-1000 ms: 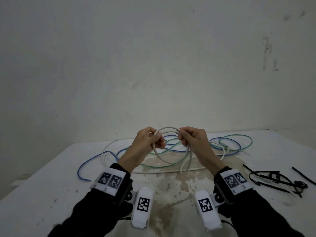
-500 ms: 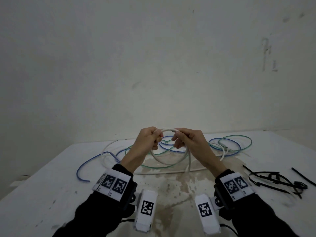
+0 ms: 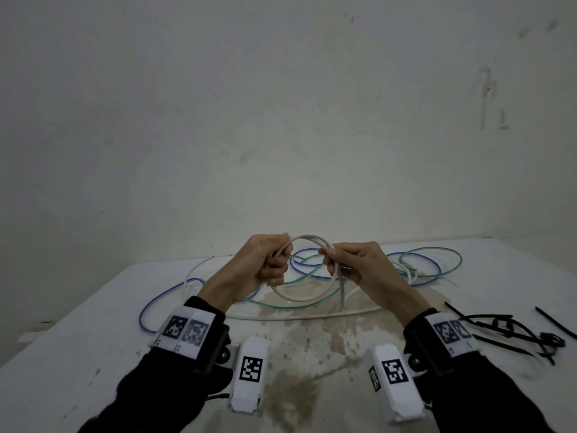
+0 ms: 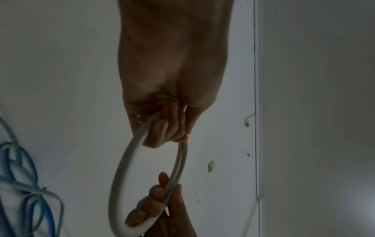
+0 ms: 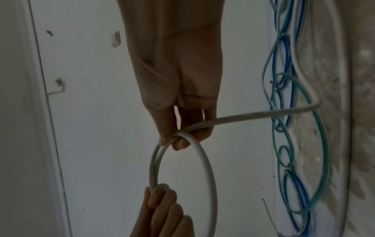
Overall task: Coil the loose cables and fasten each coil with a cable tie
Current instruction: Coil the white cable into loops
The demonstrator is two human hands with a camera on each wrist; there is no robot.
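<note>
- Hands: my left hand (image 3: pixel 263 260) and right hand (image 3: pixel 352 264) grip opposite sides of the white cable (image 3: pixel 299 296) loop, keeping it round.
- Cable ties (image 3: pixel 512 331) wait on the tabletop (image 3: pixel 78 339).

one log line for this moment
stage: coiling | left hand: grips white cable loop | right hand: pinches same loop | black cable ties: untouched on table

A white, brown-stained surface (image 3: pixel 93 354) carries loose blue cable (image 3: pixel 162 295), green cable (image 3: pixel 443 254) and white cable (image 3: pixel 312 316) sprawled beneath and beyond the fingers (image 3: pixel 274 264); black cable ties (image 3: pixel 512 332) lie well right of them.
</note>
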